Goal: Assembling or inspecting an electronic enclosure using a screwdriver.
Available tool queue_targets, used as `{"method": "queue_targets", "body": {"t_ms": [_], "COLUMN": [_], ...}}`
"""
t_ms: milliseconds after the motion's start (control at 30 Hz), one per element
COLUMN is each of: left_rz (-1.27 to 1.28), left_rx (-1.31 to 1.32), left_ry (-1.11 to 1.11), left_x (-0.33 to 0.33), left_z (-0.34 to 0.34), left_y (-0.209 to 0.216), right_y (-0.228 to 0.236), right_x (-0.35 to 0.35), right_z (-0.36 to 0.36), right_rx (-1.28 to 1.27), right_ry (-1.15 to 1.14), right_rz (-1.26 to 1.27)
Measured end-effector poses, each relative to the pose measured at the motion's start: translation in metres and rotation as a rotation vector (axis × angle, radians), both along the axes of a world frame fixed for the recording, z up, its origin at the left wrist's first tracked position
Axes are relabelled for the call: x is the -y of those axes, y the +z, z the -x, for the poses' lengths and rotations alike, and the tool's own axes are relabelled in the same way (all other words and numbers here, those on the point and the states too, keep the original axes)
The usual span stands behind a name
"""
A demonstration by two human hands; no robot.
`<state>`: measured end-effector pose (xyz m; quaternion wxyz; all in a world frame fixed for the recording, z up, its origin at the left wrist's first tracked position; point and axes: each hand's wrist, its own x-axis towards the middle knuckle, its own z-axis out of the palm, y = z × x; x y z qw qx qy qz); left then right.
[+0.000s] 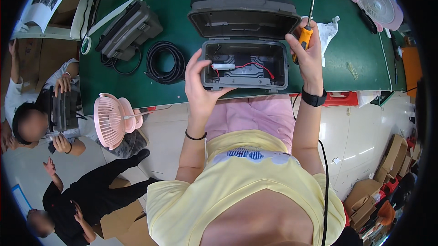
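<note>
A dark grey plastic box (282, 65) stands near the table's front edge, its hinged lid (244, 18) tipped back. Inside lie a white wrapped cylinder (223, 66) and a red wire (255, 65) ending in a red plug. My left hand (199, 79) grips the box's left side, fingers on the rim and thumb below the front wall. To the right of the lid, my right hand (308, 49) is closed around a screwdriver (305, 37) with a yellow and black handle, its long shaft pointing up and away.
A second grey box (132, 29) and a coil of black corrugated tube (165, 62) lie on the green table (182, 8) to the left. Crumpled white plastic (327, 36) is right. Pink fans (112, 120) stand front left and far right. Two people are at left, one holding a similar box.
</note>
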<state>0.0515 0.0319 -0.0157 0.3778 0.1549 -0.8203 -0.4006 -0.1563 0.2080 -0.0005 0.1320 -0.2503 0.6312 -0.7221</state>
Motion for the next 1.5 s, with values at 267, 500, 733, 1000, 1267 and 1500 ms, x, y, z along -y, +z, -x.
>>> {"method": "queue_targets", "body": {"t_ms": [267, 500, 733, 1000, 1267, 1500], "left_rz": [0.336, 0.340, 0.099, -0.417, -0.236, -0.310], "left_rx": [0.542, 0.536, 0.104, -0.155, -0.069, -0.044], "left_ry": [0.024, -0.002, -0.024, 0.008, 0.071, -0.010], "left_x": [-0.003, 0.001, 0.000, -0.004, 0.000, 0.007], "left_z": [-0.004, -0.002, 0.004, 0.011, 0.030, 0.023], "left_y": [0.040, 0.037, 0.012, -0.013, -0.006, -0.017], "right_y": [0.008, 0.012, 0.011, 0.018, 0.011, 0.015], "right_x": [0.000, -0.003, -0.002, 0.006, 0.015, 0.021], "right_z": [-0.006, -0.009, -0.007, -0.010, -0.010, -0.008], "right_rx": [0.023, 0.060, 0.055, 0.086, -0.012, -0.008], "right_ry": [-0.005, 0.012, 0.011, -0.163, -0.214, -0.198], "right_rz": [-0.011, -0.019, 0.032, 0.033, -0.078, -0.078]}}
